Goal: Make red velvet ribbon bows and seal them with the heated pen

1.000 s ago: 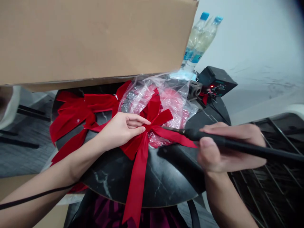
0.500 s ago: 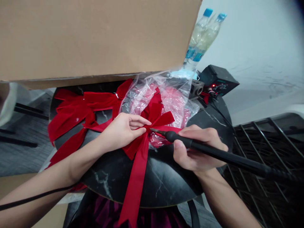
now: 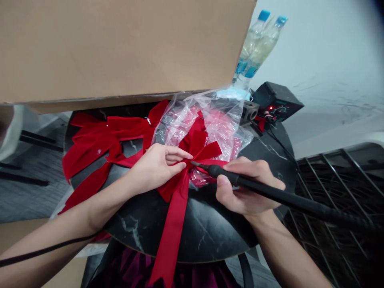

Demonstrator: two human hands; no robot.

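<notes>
My left hand (image 3: 163,164) pinches the centre of a red velvet bow (image 3: 196,140) between thumb and fingers. One long ribbon tail of that bow hangs down over the table's near edge. In my right hand (image 3: 249,186) is a black soldering iron (image 3: 264,190), gripped like a pen. Its pointed tip meets the bow's middle, right by my left fingertips. A clear plastic bag (image 3: 220,124) with red pieces inside lies under and behind the bow. More red velvet bows (image 3: 90,148) are spread to the left.
A large cardboard box (image 3: 126,48) rises behind the round black marbled table (image 3: 204,228). At the back right stand a black soldering station (image 3: 279,102) with a lit red light, an iron holder (image 3: 249,112) and two bottles (image 3: 258,48). A black wire rack (image 3: 333,200) is at right.
Almost nothing differs. My right hand and the iron have shifted very slightly left relative to the bow, with the tip staying at its centre; the whole view has drifted a little.
</notes>
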